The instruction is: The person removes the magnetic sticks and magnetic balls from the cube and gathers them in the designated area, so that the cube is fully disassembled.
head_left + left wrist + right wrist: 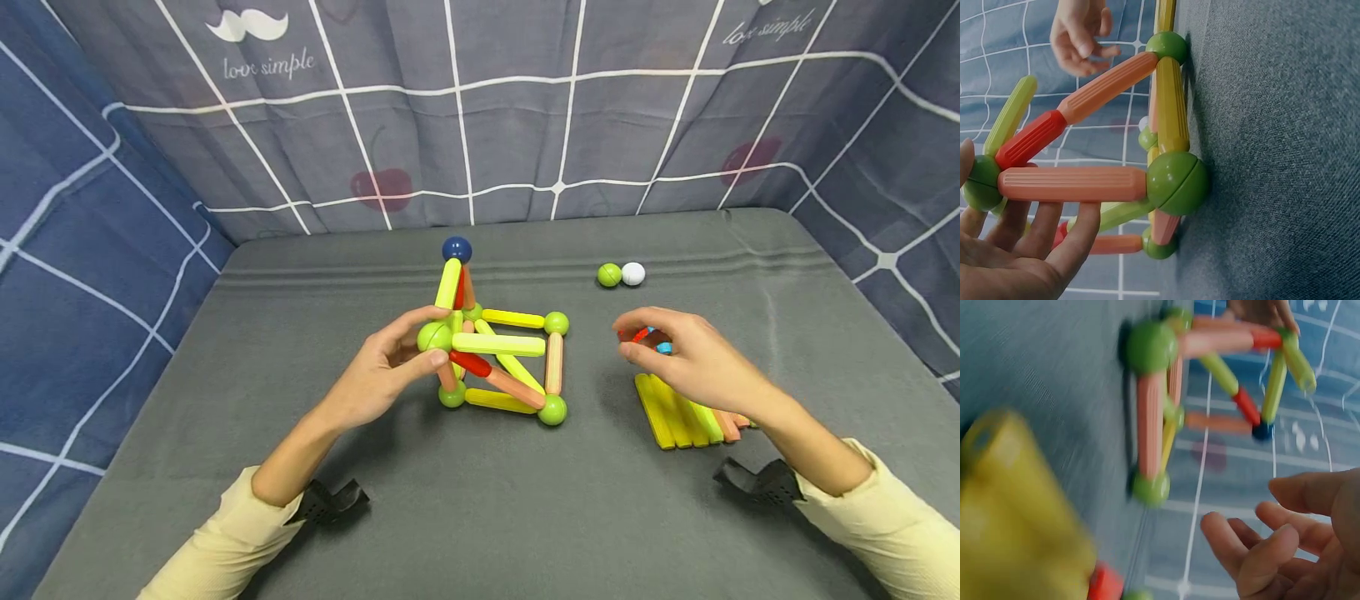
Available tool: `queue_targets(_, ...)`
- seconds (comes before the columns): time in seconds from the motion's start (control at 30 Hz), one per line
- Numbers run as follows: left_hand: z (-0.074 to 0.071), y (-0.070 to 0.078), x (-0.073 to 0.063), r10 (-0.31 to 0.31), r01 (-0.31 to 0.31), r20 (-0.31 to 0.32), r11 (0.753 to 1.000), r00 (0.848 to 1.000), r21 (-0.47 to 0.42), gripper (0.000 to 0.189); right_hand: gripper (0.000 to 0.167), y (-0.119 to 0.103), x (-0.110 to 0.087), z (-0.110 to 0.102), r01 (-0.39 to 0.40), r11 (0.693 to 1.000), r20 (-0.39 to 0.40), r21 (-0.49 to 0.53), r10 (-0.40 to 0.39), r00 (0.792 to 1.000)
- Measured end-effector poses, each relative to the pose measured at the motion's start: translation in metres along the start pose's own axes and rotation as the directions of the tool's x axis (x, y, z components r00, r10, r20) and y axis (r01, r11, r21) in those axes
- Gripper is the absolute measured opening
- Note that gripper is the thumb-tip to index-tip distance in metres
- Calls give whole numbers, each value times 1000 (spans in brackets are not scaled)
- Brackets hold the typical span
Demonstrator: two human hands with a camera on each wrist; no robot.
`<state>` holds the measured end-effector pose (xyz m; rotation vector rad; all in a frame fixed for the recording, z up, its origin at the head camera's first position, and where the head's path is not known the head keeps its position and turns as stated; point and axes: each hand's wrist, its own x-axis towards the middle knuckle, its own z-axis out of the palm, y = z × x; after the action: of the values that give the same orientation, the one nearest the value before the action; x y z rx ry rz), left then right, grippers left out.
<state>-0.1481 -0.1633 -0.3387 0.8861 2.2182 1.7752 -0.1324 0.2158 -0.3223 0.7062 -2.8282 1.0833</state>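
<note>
My left hand (pixel 382 371) pinches a green ball (pixel 435 337) between thumb and fingers, at the upper near corner of a frame of magnetic rods and balls. From that ball a yellow-green rod (pixel 498 344) juts out to the right with its far end free. An orange rod (pixel 1072 184) runs down from the ball to another green ball (pixel 1179 183) on the table. A dark blue ball (pixel 457 249) tops the frame's far left corner. To the right, my right hand (pixel 693 354) hovers near loose rods; its fingers are loosely bent and hold nothing in the right wrist view.
A row of yellow, yellow-green and orange rods (pixel 678 417) lies under my right hand, with red and blue pieces partly hidden by it. Farther back, a loose green ball (pixel 609 275) and a white ball (pixel 633 273) sit side by side. Checked cloth (pixel 517 133) hangs behind the grey table.
</note>
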Motion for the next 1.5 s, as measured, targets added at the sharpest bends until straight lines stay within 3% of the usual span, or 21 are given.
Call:
queue_targets(0.17, 2, 2, 0, -7, 7, -8, 1000, 1000, 9, 49, 16, -24, 17, 20, -17, 987, 46, 162, 10, 999)
queue_targets(0.3, 3, 2, 0, -12, 12, -12, 1000, 1000, 10, 48, 16, -42, 27, 27, -54, 934, 111, 354, 16, 994)
queue_targets(0.47, 3, 1, 0, -2, 2, -10, 1000, 1000, 3, 48, 18, -58, 36, 31, -86, 874, 166, 478, 7, 986)
queue_targets(0.63, 2, 0, 0, 7, -7, -8, 1000, 1000, 5, 48, 21, -68, 42, 36, -81, 869, 179, 488, -9, 984)
queue_targets(1.17, 1, 0, 0, 1, -1, -2, 1000, 1000, -6, 48, 19, -76, 46, 45, 35, 884, 108, 467, -96, 990)
queue_targets(1.5, 2, 0, 0, -6, 6, -4, 1000, 1000, 8, 48, 19, -77, 45, 51, 45, 897, 77, 440, -87, 993)
